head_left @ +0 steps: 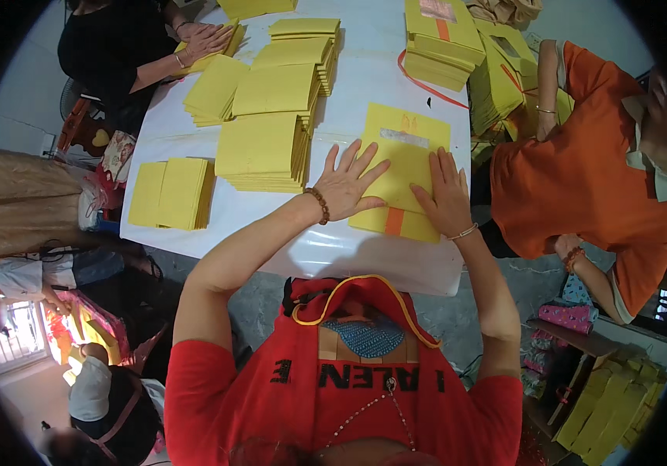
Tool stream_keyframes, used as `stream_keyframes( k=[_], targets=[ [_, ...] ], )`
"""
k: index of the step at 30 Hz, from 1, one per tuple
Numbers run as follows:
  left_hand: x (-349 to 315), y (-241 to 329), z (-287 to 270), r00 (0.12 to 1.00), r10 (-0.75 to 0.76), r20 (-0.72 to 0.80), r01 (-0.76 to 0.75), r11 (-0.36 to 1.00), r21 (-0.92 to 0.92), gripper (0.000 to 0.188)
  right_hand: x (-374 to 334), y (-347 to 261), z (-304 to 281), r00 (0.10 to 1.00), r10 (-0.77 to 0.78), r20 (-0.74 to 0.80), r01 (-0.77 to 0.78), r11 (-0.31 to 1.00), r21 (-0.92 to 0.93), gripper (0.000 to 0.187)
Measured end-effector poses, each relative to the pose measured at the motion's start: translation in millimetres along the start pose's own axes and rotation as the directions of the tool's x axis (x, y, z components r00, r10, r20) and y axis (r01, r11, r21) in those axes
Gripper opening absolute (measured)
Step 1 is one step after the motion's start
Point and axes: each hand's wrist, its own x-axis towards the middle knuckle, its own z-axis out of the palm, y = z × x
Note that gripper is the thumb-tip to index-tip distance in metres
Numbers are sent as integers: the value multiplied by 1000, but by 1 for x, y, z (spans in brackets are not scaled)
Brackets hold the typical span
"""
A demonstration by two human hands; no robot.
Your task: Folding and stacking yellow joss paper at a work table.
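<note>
A yellow paper packet [405,172] lies flat on the white-covered table [333,245] in front of me. It has a pale silvery window near its far end and an orange strip at its near end. Fingers spread, my left hand [347,185] rests at the packet's left edge, with a beaded bracelet on the wrist. My right hand [445,199] lies flat along the right edge, its thumb reaching over the paper. Neither hand grips anything. Whether the packet is one piece or several layers cannot be made out.
Several stacks of folded yellow paper [265,147] stand left of my left hand, beside a smaller stack [184,194]. Taller packet piles [438,58] and a red strap [427,84] are at the far right. A person in orange [582,171] stands right; another person's hands [205,40] press paper far left.
</note>
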Motion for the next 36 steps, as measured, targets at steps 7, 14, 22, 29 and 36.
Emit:
stream_keyframes(
  k=[7,14,22,29,36],
  targets=[
    [10,8,-2,921,383,-71,-351,895,275,54,9,17,18,1000,20,18,-20,999,-31,65],
    [29,41,13,904,247,-349,-129,936,327,36,-2,-1,-30,974,227,-5,-109,487,866,51],
    [-40,-32,-73,697,32,-716,-34,999,11,44,-46,-99,-46,936,91,-339,191,678,710,44],
    [-125,-148,-39,912,-235,-337,324,916,237,45,-28,-192,41,982,-82,173,-139,318,938,37],
    [-111,-153,-31,939,-166,-300,241,942,232,40,8,-198,129,991,134,18,-91,567,818,54]
  ],
)
